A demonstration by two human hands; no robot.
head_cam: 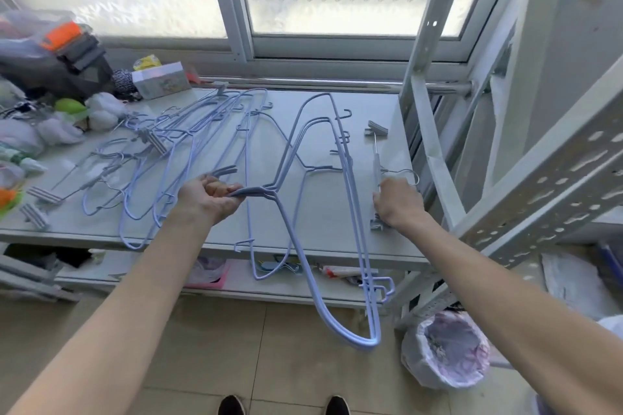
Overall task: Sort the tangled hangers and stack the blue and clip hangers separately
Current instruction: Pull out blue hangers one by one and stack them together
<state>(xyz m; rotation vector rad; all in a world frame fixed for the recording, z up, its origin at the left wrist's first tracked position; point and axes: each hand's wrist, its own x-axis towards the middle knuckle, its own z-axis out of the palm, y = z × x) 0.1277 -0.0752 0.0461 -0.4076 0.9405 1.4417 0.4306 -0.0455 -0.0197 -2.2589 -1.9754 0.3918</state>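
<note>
Left hand (211,196) grips blue hangers (337,246); right hand (399,202) holds clip hanger (376,165).

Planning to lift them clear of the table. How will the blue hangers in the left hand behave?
The blue hangers look thin-wired, so probably light yet stiff. Gripped only at the hooks by the left hand, they may fan apart. Their small hooks could snag the tangled pile.

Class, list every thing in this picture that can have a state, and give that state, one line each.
left hand: grips the hooks of the blue hanger bundle.
blue hanger bundle: gathered, lower end hanging past the table edge.
right hand: grips the clip hanger.
clip hanger: apart from the pile, lying at the table's right end.
hanger pile: tangled, unsorted, on the table.
bin: lined with a bag.
</note>
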